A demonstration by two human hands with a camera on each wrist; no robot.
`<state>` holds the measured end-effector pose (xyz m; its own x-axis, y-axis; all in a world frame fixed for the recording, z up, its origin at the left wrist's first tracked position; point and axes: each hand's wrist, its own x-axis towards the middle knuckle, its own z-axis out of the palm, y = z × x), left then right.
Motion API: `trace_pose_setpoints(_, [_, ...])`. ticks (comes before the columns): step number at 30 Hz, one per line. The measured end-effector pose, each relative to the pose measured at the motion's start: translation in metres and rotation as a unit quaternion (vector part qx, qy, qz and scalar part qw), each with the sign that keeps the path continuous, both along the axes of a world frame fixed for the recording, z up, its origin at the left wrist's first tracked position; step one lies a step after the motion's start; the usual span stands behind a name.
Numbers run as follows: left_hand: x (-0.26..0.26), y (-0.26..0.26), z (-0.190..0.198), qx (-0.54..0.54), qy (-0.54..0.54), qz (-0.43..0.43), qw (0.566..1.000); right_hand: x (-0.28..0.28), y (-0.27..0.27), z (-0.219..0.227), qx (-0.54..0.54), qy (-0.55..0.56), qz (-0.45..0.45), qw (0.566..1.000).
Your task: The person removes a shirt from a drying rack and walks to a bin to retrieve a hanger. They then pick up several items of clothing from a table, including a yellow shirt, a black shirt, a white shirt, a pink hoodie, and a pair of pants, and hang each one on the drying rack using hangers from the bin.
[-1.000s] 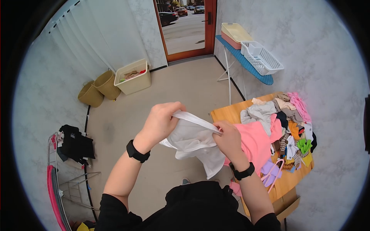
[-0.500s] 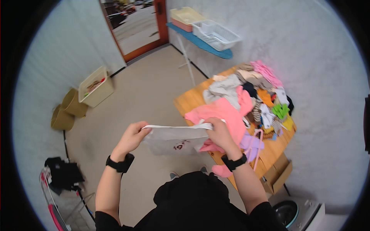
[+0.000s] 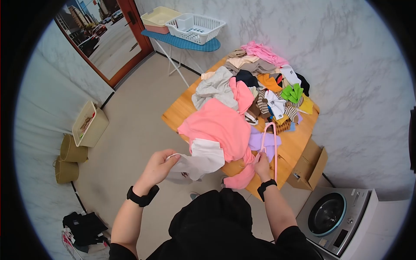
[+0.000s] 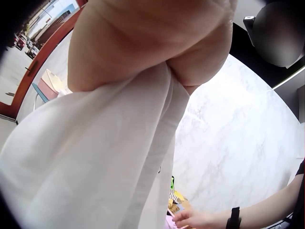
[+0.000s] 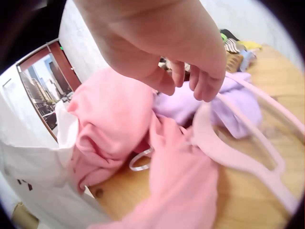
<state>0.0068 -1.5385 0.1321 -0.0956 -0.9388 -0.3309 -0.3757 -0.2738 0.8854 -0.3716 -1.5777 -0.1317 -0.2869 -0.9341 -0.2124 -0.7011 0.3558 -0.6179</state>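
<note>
The left hand [image 3: 158, 167] pinched the white garment [image 3: 200, 159] at lower centre, beside the bench [image 3: 299, 143]. The right hand [image 3: 262, 164], fingers loosely curled, reached the pink hanger [image 3: 272, 143], gripping nothing visibly.

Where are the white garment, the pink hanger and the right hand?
white garment [image 3: 203, 158], head view, on the draped middle of the cloth
pink hanger [image 5: 238, 155], right wrist view, on its lower arm
right hand [image 3: 262, 164], head view, on the back of the hand
</note>
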Motion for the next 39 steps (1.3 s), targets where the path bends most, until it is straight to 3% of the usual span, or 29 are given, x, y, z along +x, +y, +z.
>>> trace_pose_setpoints(3, [-0.003, -0.004, 0.018, -0.007, -0.041, -0.004, 0.999, 0.005, 0.007, -0.002, 0.044, -0.085, -0.033, 0.995])
trace_pose_setpoints(7, [0.007, -0.005, 0.028, -0.021, -0.036, 0.047, 0.998, 0.017, 0.015, 0.015, 0.066, -0.035, -0.028, 0.997])
trace_pose_setpoints(9, [0.012, -0.003, 0.032, -0.024, -0.024, 0.074, 0.997, 0.013, 0.011, 0.014, -0.007, -0.031, -0.034, 0.999])
trace_pose_setpoints(11, [0.021, -0.001, 0.038, -0.054, -0.053, 0.081, 0.994, 0.010, -0.007, 0.017, -0.151, -0.011, -0.025, 0.988])
trace_pose_setpoints(13, [0.033, 0.000, 0.040, -0.077, -0.084, 0.096, 0.989, 0.028, -0.022, 0.089, -0.171, -0.122, -0.059, 0.976])
trace_pose_setpoints(16, [0.046, 0.002, 0.050, -0.121, -0.128, 0.121, 0.977, 0.049, -0.041, 0.140, -0.261, -0.144, 0.010, 0.955])
trace_pose_setpoints(19, [0.059, 0.005, 0.060, -0.149, -0.156, 0.146, 0.965, 0.088, -0.044, 0.188, -0.379, -0.275, 0.147, 0.871])
trace_pose_setpoints(20, [0.065, 0.007, 0.062, -0.155, -0.170, 0.153, 0.961, 0.096, -0.042, 0.203, -0.380, -0.279, 0.157, 0.868])
trace_pose_setpoints(22, [0.079, 0.012, 0.061, -0.182, -0.171, 0.185, 0.951, 0.106, -0.034, 0.233, -0.410, -0.133, 0.328, 0.840])
trace_pose_setpoints(24, [0.092, 0.019, 0.063, -0.206, -0.171, 0.218, 0.938, 0.123, -0.025, 0.241, -0.414, -0.188, 0.343, 0.822])
trace_pose_setpoints(26, [0.101, 0.027, 0.071, -0.222, -0.217, 0.215, 0.926, 0.136, -0.022, 0.236, -0.351, -0.299, 0.377, 0.803])
trace_pose_setpoints(30, [0.108, 0.039, 0.080, -0.220, -0.239, 0.179, 0.929, 0.186, -0.013, 0.266, -0.290, -0.285, 0.439, 0.801])
trace_pose_setpoints(33, [0.109, 0.044, 0.082, -0.220, -0.269, 0.118, 0.930, 0.213, -0.010, 0.274, -0.267, -0.304, 0.433, 0.806])
trace_pose_setpoints(35, [0.110, 0.047, 0.080, -0.297, -0.344, 0.047, 0.889, 0.228, -0.011, 0.286, -0.255, -0.294, 0.458, 0.799])
trace_pose_setpoints(39, [0.089, 0.052, 0.088, -0.250, -0.343, 0.021, 0.905, 0.257, -0.003, 0.302, -0.177, -0.234, 0.504, 0.812])
